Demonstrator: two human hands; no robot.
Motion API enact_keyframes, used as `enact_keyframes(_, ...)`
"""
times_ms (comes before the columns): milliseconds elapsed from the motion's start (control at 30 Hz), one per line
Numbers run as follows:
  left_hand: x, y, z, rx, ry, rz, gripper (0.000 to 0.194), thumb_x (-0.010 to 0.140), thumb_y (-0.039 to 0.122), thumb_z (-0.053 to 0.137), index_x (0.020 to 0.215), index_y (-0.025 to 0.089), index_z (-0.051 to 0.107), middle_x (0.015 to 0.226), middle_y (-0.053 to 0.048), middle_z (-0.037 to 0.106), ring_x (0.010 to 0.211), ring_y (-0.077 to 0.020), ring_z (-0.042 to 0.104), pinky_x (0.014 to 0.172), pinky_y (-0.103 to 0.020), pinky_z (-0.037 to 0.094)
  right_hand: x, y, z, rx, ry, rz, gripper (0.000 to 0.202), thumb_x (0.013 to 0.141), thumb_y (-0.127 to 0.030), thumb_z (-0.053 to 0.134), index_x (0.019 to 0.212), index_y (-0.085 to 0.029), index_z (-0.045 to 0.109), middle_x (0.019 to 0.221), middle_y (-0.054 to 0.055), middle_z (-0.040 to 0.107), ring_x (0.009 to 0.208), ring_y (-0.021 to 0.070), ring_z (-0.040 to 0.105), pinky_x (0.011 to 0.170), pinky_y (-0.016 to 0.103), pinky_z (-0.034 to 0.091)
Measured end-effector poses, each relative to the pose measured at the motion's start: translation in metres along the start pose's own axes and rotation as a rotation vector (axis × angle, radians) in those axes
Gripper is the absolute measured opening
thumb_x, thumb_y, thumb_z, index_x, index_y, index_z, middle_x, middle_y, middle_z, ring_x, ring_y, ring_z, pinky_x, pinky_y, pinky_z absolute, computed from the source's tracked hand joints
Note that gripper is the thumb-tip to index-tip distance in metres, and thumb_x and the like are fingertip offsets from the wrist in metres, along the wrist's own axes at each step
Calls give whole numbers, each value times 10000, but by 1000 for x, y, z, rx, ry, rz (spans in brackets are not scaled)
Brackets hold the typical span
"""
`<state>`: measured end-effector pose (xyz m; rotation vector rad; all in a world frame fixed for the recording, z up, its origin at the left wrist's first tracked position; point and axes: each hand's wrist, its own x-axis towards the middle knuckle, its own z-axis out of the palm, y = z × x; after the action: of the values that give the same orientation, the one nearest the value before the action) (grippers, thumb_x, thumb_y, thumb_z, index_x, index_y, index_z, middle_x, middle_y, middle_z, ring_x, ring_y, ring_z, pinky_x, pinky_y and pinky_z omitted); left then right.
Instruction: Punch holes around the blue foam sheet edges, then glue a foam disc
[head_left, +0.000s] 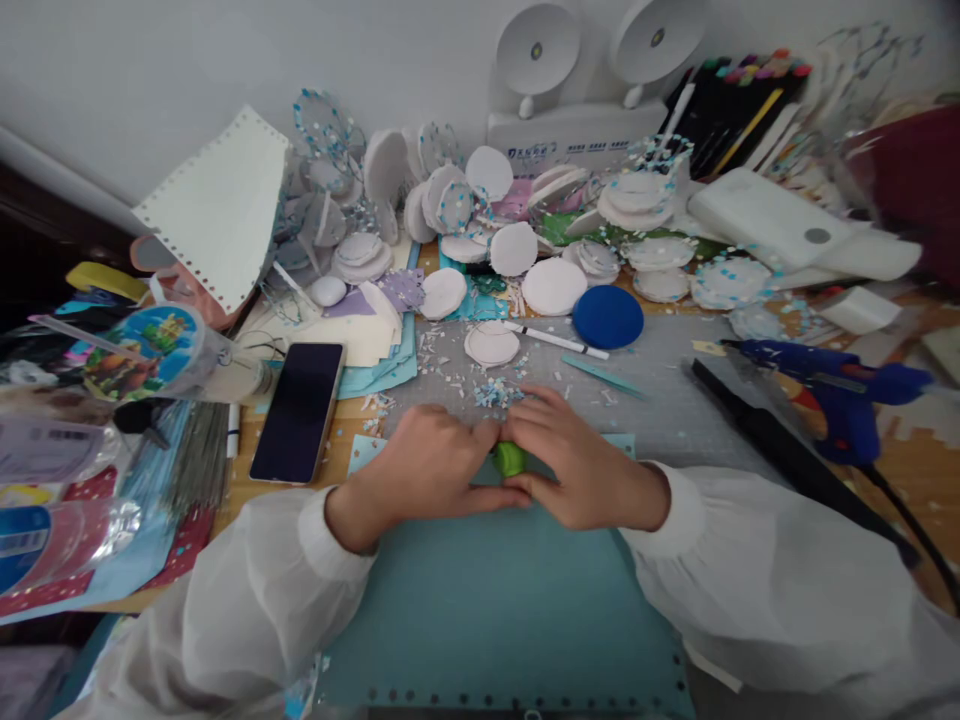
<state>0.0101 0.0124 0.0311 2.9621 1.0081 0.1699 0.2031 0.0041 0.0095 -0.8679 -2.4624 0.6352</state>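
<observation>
Both hands meet over the far part of a teal sheet (510,600) with small holes along its near edge. Between them is a small green object (510,459). My right hand (574,460) has its fingers closed round the green object from the right. My left hand (431,460) presses against it from the left, fingers curled and thumb stretched toward the right fingertips. Just beyond the hands lies a little heap of blue and white paper bits (495,393).
A phone (298,412) and a lidded cup (150,350) stand left. Many white paper discs (555,287) pile up behind, near a blue disc (607,316) and a white pen (559,341). At right lie a black tool (787,455) and a blue glue gun (847,385).
</observation>
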Motion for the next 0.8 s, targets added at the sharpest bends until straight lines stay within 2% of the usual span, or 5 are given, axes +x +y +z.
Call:
enact_keyframes(200, -5, -7, -8, 29, -1, 17, 754, 702, 855, 345, 845, 162, 602, 490, -30, 590, 465, -207, 584, 465, -271, 283, -2, 2, -5, 7, -30, 12, 155, 815, -263, 602, 900, -155, 529, 840, 56, 552, 841, 224, 527, 986, 498, 332)
enact_keyframes(367, -9, -15, -9, 50, 45, 52, 727, 715, 840, 359, 836, 167, 605, 476, -12, 565, 459, -204, 563, 468, -285, 264, -1, 1, -9, -89, -29, -12, 140, 808, -230, 603, 903, -132, 574, 807, 59, 555, 822, 226, 534, 1032, 515, 278)
enact_keyframes(500, -6, -14, -8, 35, 20, 86, 659, 753, 789, 400, 809, 161, 589, 564, -16, 606, 496, -175, 558, 511, -293, 314, -1, -1, -7, -116, -12, -25, 109, 801, -236, 595, 860, -147, 573, 776, 43, 541, 785, 215, 525, 1054, 520, 257)
enact_keyframes(633, 1, -1, -7, -39, 6, 39, 626, 741, 756, 476, 844, 148, 583, 744, -42, 638, 662, -212, 613, 573, -323, 394, -1, -1, -3, -130, 10, -29, 55, 768, -206, 565, 794, -168, 535, 755, 35, 519, 774, 212, 510, 1059, 511, 271)
enact_keyframes(800, 3, 6, 0, -64, 60, 60, 450, 832, 580, 515, 804, 135, 574, 701, -48, 612, 645, -210, 607, 552, -318, 411, -1, -1, -1, -121, 47, -29, 85, 696, -142, 535, 756, -184, 491, 731, 26, 498, 744, 203, 497, 1074, 503, 260)
